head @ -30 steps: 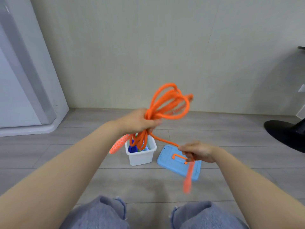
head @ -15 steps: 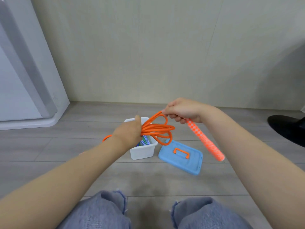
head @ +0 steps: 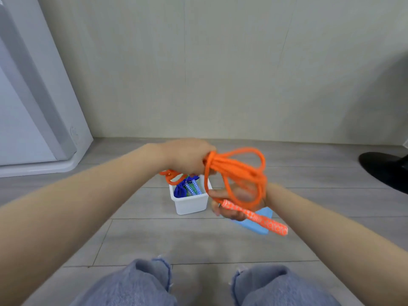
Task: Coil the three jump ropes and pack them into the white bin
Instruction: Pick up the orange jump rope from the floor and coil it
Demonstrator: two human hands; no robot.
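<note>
My left hand (head: 187,157) grips a bundle of orange jump rope (head: 238,171) in the air above the white bin (head: 191,203). Loops of it hang to the right and a few stick out to the left of my fist. Below the loops, my right hand (head: 231,203) holds the rope's end where the orange patterned handle (head: 256,218) begins; the handle points down and right. Inside the bin lie a blue rope bundle (head: 180,189) and blue and green patterned handles (head: 194,187).
A light blue lid (head: 254,226) lies on the grey wood floor right of the bin, partly behind my right hand. A white appliance (head: 33,96) stands at the left. A black round base (head: 386,168) sits at the right edge. My knees fill the bottom.
My right hand swung from above the bundle down to below it, carrying the handle end round the coils. My left hand with the bundle rose a little and shifted right.
</note>
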